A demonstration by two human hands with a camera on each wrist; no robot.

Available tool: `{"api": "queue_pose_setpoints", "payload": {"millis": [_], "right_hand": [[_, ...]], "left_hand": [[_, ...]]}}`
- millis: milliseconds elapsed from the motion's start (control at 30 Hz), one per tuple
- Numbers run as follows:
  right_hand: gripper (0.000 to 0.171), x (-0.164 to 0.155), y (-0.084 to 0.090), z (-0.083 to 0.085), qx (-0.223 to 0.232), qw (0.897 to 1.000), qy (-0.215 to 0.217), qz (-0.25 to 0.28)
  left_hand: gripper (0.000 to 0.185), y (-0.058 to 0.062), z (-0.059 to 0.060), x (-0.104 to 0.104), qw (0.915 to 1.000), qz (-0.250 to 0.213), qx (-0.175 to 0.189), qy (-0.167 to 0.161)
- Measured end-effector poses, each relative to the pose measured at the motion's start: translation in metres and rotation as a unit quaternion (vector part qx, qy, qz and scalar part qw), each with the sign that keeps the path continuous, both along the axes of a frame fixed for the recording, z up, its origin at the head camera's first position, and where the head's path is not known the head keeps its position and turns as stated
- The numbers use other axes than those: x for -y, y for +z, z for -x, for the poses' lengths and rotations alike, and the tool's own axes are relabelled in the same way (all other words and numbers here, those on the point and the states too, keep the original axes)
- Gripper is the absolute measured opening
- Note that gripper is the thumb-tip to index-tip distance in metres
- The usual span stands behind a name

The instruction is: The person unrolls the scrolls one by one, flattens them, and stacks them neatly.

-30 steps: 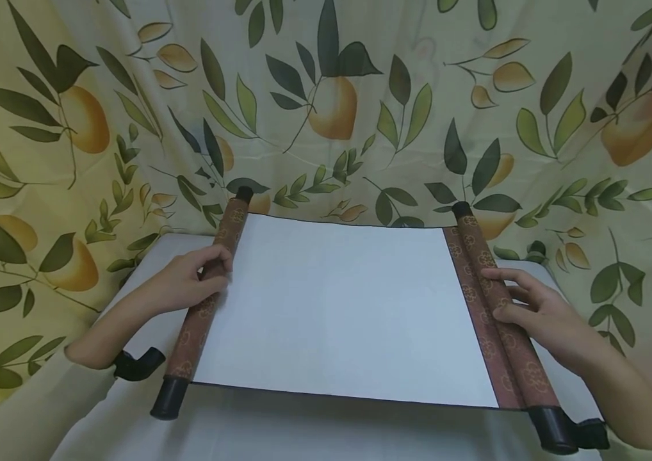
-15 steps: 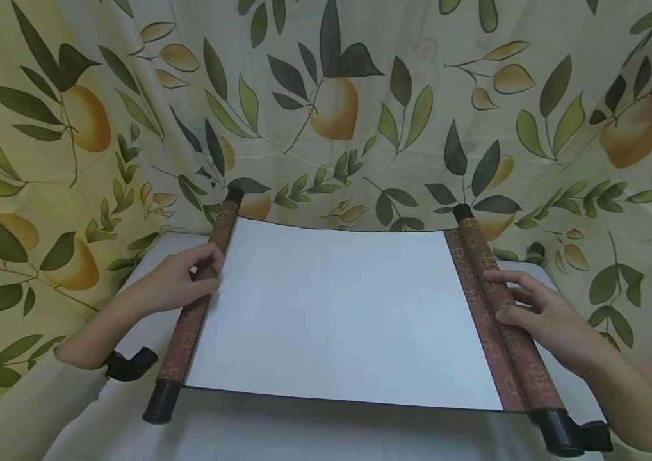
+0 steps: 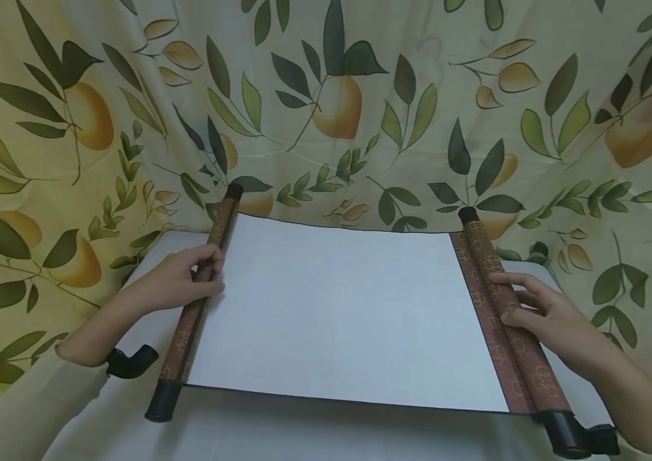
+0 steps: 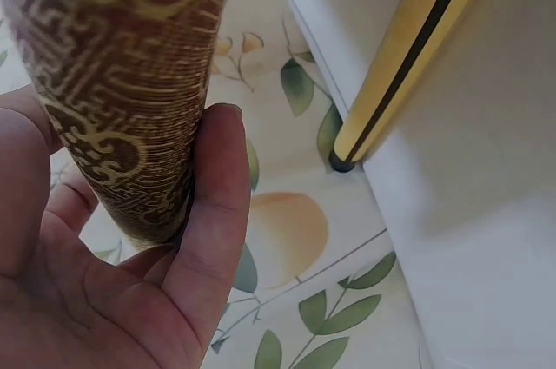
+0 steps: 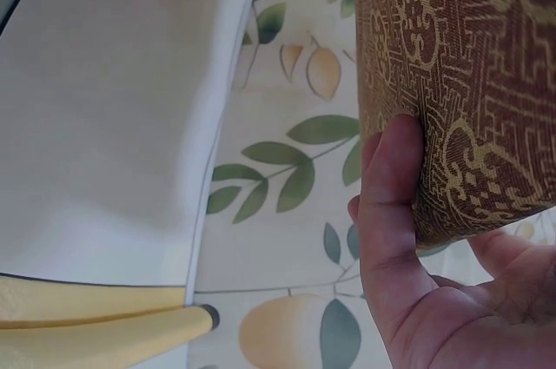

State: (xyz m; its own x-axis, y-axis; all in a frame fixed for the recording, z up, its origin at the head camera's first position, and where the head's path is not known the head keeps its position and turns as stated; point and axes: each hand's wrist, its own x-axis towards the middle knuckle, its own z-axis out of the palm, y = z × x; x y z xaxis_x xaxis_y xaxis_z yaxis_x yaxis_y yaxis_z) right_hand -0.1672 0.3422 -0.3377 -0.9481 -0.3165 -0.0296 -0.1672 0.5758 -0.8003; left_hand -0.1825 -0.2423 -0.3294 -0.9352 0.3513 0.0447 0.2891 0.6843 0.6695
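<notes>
A scroll of blank white paper (image 3: 343, 314) is spread between two brown, gold-patterned rollers with black end knobs, in the head view. My left hand (image 3: 184, 275) grips the left roller (image 3: 179, 342) near its middle, and in the left wrist view that roller (image 4: 130, 91) lies between thumb and fingers. On the other side, my right hand (image 3: 545, 314) holds the right roller (image 3: 533, 371), a brown strip of the scroll beside it. The right wrist view shows this roller (image 5: 469, 82) between thumb and fingers. Parts of both rollers are hidden behind the hands.
Below the scroll is a white table (image 3: 280, 435). A curtain with printed oranges and leaves (image 3: 332, 109) hangs behind it. Black wrist straps (image 3: 132, 363) sit by the cuffs. Yellow bars with dark ends (image 4: 391, 74) appear beside white panels in both wrist views.
My left hand has moved slightly left with the left roller, and a bit more white paper shows. The right hand and its roller have shifted only a little right.
</notes>
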Motion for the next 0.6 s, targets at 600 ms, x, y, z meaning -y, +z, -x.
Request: {"api": "queue_pose_setpoints", "payload": {"millis": [600], "right_hand": [[0.054, -0.0021, -0.0048, -0.0010, 0.001, 1.000, -0.007, -0.019]], "left_hand": [[0.010, 0.0029, -0.0022, 0.0073, 0.9999, 0.010, -0.011, -0.005]]}}
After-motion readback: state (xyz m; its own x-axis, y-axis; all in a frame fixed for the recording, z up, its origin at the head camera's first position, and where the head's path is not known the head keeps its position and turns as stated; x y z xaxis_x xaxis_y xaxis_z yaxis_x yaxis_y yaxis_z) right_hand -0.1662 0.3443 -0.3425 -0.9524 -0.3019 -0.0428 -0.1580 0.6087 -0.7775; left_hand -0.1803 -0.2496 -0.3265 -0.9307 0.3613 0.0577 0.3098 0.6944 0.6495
